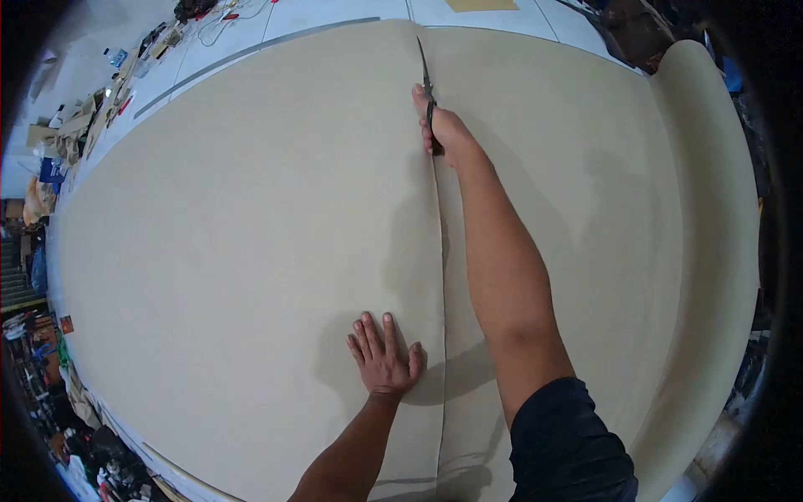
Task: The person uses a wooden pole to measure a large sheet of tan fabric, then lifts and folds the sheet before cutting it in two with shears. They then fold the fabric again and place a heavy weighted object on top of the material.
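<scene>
My right hand (449,134) is stretched out to the far side, closed around the black handles of a pair of scissors (426,79). The scissors point away from me, near the far edge of a wide beige sheet (234,226). Behind them a long cut line (442,293) runs through the sheet back towards me. Left of that line, my left hand (386,364) lies flat on the sheet with its fingers spread. On the right the same material ends in a thick roll (715,251). Whether the blades are apart is too small to tell.
A long grey strip (251,54) lies along the far left edge on the white surface (335,12). Mixed clutter (79,125) lines the left side. Dark brown material (640,33) sits at the far right, near the roll's end. A tan piece (483,4) lies at the top.
</scene>
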A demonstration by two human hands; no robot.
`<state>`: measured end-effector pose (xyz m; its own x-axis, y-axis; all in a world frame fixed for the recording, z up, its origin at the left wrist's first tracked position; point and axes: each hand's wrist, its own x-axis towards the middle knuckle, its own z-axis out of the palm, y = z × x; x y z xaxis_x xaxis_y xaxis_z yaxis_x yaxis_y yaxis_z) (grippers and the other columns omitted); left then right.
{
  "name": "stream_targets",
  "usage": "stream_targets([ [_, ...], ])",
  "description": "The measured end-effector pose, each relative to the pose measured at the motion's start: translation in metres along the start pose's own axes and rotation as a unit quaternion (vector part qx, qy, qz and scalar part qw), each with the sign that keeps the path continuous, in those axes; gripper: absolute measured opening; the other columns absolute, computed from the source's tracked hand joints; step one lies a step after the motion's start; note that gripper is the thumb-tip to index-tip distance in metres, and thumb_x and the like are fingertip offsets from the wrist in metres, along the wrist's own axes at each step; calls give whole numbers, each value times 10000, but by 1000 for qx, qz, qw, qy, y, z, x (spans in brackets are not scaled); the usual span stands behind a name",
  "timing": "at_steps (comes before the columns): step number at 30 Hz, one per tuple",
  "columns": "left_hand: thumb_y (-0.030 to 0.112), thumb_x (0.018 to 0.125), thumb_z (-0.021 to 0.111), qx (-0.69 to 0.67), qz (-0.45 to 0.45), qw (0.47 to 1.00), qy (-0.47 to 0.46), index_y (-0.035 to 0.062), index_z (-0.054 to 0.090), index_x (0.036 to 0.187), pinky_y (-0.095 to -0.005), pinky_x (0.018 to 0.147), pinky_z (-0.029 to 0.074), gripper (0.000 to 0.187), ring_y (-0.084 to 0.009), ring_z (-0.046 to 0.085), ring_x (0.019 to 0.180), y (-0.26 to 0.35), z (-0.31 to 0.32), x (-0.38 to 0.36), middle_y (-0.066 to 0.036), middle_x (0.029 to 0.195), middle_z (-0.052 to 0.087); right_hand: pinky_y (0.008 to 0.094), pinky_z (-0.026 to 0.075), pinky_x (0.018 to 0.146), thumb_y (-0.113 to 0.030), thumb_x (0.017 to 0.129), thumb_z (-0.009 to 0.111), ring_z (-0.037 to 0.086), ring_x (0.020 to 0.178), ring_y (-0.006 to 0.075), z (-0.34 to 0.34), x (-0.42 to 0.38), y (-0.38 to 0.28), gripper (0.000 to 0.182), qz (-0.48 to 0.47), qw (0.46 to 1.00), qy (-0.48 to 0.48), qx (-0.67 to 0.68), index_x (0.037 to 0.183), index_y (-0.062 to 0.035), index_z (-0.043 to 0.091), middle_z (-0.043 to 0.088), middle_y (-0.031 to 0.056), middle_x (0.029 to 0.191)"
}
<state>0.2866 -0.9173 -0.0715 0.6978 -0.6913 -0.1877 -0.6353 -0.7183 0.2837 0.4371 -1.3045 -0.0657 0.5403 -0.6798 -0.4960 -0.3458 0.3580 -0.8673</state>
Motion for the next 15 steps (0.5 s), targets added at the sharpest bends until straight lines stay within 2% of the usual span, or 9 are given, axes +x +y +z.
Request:
stream_targets([
  [2, 450, 870, 493, 4, 2, 1000, -4, 51, 231, 1500, -645, 1108, 63, 790, -481, 100, 1429, -1, 0, -1, -310, 1538, 115, 360, 419, 474, -683, 789, 625, 525, 478, 208, 4, 13, -6, 675, 6, 999, 42, -7, 600, -42, 531, 502, 78, 553],
  [5, 505, 872, 469, 7, -2, 1000, 4, 60, 312, 1474, -626, 1123, 54, 765, -464, 105, 1434, -1, 2, -2, -303, 1534, 145, 351, 413, 465, -686, 790, 621, 506, 462, 203, -1, 21, 9, 667, -53, 997, 45, -35, 611, -50, 531, 504, 71, 571],
  [8, 508, 865, 478, 10, 6, 1000, 19, 60, 313, 1473, -629, 1120, 70, 774, -466, 109, 1433, -2, 4, -2, -303, 1531, 157, 342, 404, 459, -677, 790, 628, 491, 455, 191, -2, 10, -6, 651, -34, 999, 29, -27, 607, -64, 514, 510, 67, 576],
  [9, 488, 867, 473, 6, 7, 1000, 17, 51, 288, 1480, -635, 1116, 62, 776, -477, 104, 1429, 0, 4, 0, -316, 1527, 150, 325, 394, 452, -670, 797, 627, 491, 457, 180, -1, 19, -15, 642, 24, 998, 8, -53, 605, -68, 513, 512, 59, 581],
  [11, 447, 871, 463, 3, 11, 1000, 6, 34, 237, 1494, -647, 1108, 45, 781, -501, 92, 1423, 0, -1, -2, -341, 1519, 136, 275, 363, 450, -661, 793, 639, 441, 455, 126, 1, 23, -33, 591, 33, 999, -1, 14, 634, -113, 485, 466, 3, 563],
  [12, 446, 869, 464, 3, 10, 1000, 4, 33, 240, 1493, -648, 1107, 46, 782, -503, 96, 1421, -2, -2, -2, -343, 1518, 138, 250, 347, 449, -656, 791, 646, 416, 454, 99, 2, 30, -43, 567, 31, 998, -4, 50, 648, -136, 471, 442, -25, 554],
  [15, 452, 861, 467, -8, 8, 1000, -1, 30, 251, 1488, -650, 1106, 47, 785, -507, 108, 1417, 3, 1, 4, -346, 1514, 144, 249, 350, 443, -677, 769, 656, 423, 458, 93, 2, 46, -30, 588, -31, 999, 22, 19, 665, -123, 489, 446, -27, 555],
])
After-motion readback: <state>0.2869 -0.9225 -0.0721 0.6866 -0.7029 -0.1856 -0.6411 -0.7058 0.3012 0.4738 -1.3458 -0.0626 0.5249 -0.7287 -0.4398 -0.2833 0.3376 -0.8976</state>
